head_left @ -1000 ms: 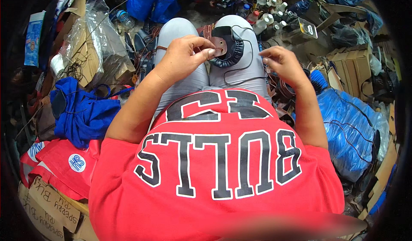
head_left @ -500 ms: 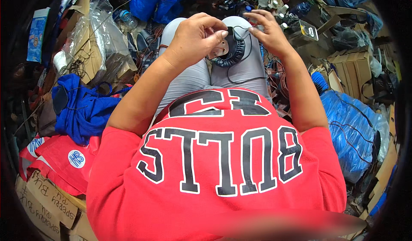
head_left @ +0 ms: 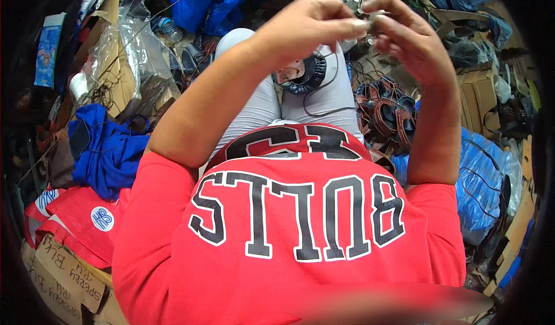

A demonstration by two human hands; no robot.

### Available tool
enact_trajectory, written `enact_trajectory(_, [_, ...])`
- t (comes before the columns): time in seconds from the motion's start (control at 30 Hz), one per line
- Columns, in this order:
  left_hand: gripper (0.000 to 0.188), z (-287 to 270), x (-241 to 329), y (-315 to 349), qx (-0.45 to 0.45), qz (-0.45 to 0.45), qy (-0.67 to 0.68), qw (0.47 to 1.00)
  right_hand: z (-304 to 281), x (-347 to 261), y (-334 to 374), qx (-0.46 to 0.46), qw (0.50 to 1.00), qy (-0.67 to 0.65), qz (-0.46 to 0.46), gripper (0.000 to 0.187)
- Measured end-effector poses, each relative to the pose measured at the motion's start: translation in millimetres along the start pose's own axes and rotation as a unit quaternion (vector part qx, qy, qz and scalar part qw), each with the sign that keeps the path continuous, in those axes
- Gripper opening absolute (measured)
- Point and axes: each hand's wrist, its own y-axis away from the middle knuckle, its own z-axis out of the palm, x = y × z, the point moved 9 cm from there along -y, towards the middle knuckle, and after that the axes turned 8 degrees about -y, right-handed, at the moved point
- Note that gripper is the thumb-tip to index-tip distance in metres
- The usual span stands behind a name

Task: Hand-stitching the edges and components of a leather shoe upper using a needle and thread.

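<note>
My left hand [head_left: 315,25] is held up beyond my knees, thumb and fingers drawn together in a pinch. Facing it, fingertips nearly touching, is my right hand [head_left: 407,39], its fingers curled and slightly blurred. Whatever the fingertips pinch is too small to make out. Below them, a partly made shoe [head_left: 309,76] rests on my lap, with a black gathered rim and a tan inner piece. My left forearm and hand hide part of it. A dark thread [head_left: 315,114] loops from the shoe across my grey trousers.
Brown and black strappy shoe pieces [head_left: 384,111] lie right of my legs, near a blue plastic-wrapped bundle [head_left: 477,180]. Blue cloth [head_left: 110,151], clear plastic sheeting [head_left: 139,53] and cardboard [head_left: 69,273] crowd the left. A blue bag [head_left: 208,4] and small bottles stand beyond.
Both hands have risen away from the shoe and moved right, coming together at the fingertips. The shoe stays on my lap, and more strappy pieces at the right show now.
</note>
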Motion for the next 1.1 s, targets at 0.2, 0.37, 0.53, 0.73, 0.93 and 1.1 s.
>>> enact_trajectory(0.2, [0.017,-100.3,-79.5,19.8,0.157,-0.064,0.246,0.954,-48.5,-27.7,33.0,-0.173,0.937,-0.287,-0.096,0.031])
enact_trajectory(0.37, [0.03,-105.2,-56.7,35.1,0.376,0.053,-0.247,0.892,-22.6,-32.2,19.8,-0.161,0.897,-0.397,-0.107,0.044])
enact_trajectory(0.53, [0.027,27.3,9.9,17.1,0.031,0.091,0.103,0.99,42.1,-42.9,-13.6,-0.172,0.857,-0.474,-0.107,0.045])
enact_trajectory(0.73, [0.02,51.9,-30.5,33.3,-0.117,-0.044,0.13,0.984,-17.7,-61.0,-2.9,-0.188,0.803,-0.53,-0.199,0.048])
enact_trajectory(0.93, [0.029,7.4,-65.8,71.2,-0.045,-0.109,0.099,0.988,-76.6,-9.0,28.8,-0.005,0.892,-0.417,-0.174,0.045])
enact_trajectory(1.1, [0.037,-12.6,-68.6,88.8,0.015,-0.098,0.017,0.995,-97.5,49.2,41.0,0.205,0.929,0.308,0.025,0.036])
